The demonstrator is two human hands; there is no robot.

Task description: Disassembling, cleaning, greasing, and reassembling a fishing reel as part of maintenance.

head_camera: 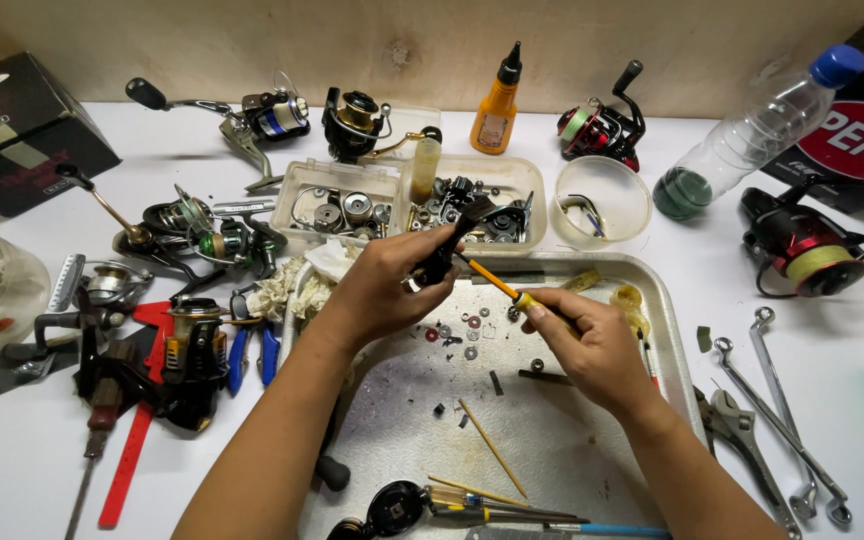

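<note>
Left hand (pixel 392 285): closed round a small black reel part (pixel 449 243), held up over the far end of the metal tray (pixel 674 330).
Right hand (pixel 592 345): fingers curled tight round the handle of a thin screwdriver (pixel 497 283), thumb on top.
Screwdriver axis: slanting from the right hand up and to the left, tip meeting the black part in the left hand; the shaft looks orange-yellow with a darker grip (most of the handle is hidden in the fist).
Black part axis: roughly upright, leaning a little to the right, its upper end toward the clear boxes; dark and glossy, details too small to tell.
Small washers (pixel 460 335): a loose scatter on the tray just below the hands, reddish and silver; I cannot count them surely.
Wooden sticks (pixel 492 450): two thin ones lying on the tray nearer the person.
Clear parts boxes (pixel 342 200): two, side by side beyond the tray, full of metal bits.
Round clear tub (pixel 602 200): one, right of the boxes.
Orange oil bottle (pixel 497 105): one, upright by the wall.
Plastic bottle (pixel 752 130): one, lying tilted at far right, blue cap.
Spanners (pixel 777 420): two long ones on the tabletop (pixel 852 330), right of the tray, with one adjustable wrench (pixel 737 425) beside them.
Fishing reels (pixel 602 130): several, spread round the tabletop.
</note>
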